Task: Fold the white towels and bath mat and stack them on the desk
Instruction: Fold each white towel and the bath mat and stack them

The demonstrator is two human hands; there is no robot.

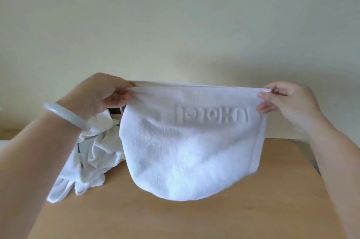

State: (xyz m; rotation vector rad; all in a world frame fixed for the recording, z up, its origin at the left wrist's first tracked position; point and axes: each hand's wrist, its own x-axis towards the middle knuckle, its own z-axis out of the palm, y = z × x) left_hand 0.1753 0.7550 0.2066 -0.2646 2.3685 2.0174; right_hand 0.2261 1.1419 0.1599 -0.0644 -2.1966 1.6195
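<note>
A thick white bath mat (187,153) with raised lettering hangs doubled over in the air above the wooden desk (194,219). My left hand (103,96) pinches its top left corner and my right hand (286,98) pinches its top right corner, so the top edge is stretched level between them. The mat's rounded lower fold hangs just over the desk surface. A crumpled pile of white towels (93,153) lies on the desk behind and left of the mat, partly hidden by my left forearm.
A pale bangle (66,116) sits on my left wrist. A plain cream wall (175,24) stands right behind the desk. Something dark (115,111) shows behind the pile, mostly hidden. The desk's right edge runs near my right forearm.
</note>
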